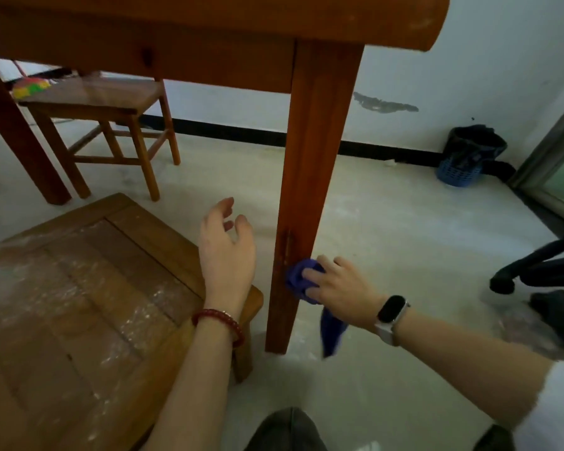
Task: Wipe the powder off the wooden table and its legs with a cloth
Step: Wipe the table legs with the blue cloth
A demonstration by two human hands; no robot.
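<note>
right hand (pixel 339 288): blue cloth (pixel 302 283) is pinched and pressed against desk leg (pixel 302 190) | left hand (pixel 227 252): held spread, empty, above powdered stool (pixel 88 304)

The wooden table (pixel 228 43) is seen from below, reddish-brown, its rounded top edge along the upper frame. Its near right table leg (pixel 310 177) stands upright on the pale floor, tapering downward. A blue cloth (pixel 298 281) is bunched and pressed against the leg's lower right face, one corner hanging loose below.
</note>
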